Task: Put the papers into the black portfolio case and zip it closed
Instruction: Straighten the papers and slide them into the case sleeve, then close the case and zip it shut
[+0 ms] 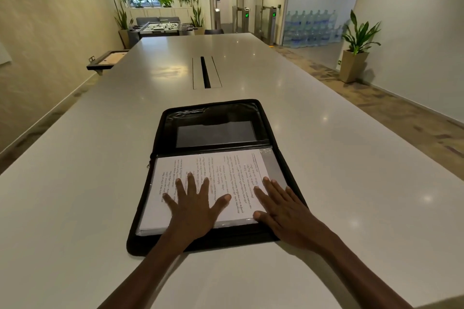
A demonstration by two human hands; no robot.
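The black portfolio case (213,118) lies open flat on the white table, its far flap showing a clear pocket. A stack of white papers (226,170) with printed text rests in the near half of the case. My left hand (194,204) lies flat on the papers with fingers spread wide. My right hand (278,204) lies flat on the right part of the stack, its outer fingers reaching the case's right edge. A zipper pull (150,163) hangs at the left side by the hinge.
The long white table (100,158) has a cable slot (206,72) in its middle beyond the case. A small wall shelf (106,59) sticks out on the left. A potted plant (356,47) stands on the floor at the right.
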